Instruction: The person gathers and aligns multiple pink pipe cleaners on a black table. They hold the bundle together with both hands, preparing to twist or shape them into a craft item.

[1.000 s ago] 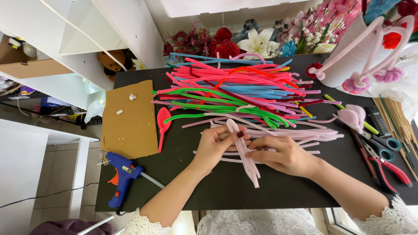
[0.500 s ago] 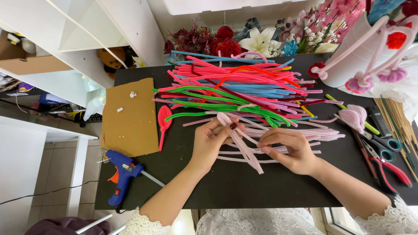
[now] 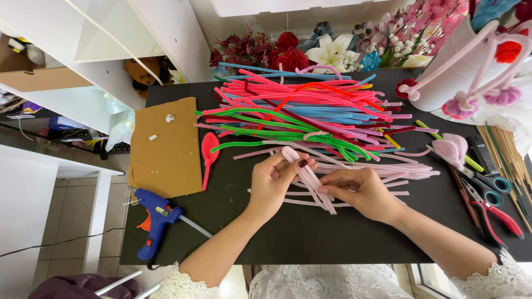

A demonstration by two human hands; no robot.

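Pale pink pipe cleaners [image 3: 310,180] on a black table [image 3: 310,232]; blue glue gun [image 3: 154,218], brown cardboard [image 3: 165,147], red-handled pliers [image 3: 493,213].

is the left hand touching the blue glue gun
Apart. The head view shows bare black table between the left hand, which pinches a pale pink pipe cleaner, and the glue gun.

Bare forearms, dark polished nails, white sleeves, seemingly lace-edged, on both hands [image 3: 271,185].
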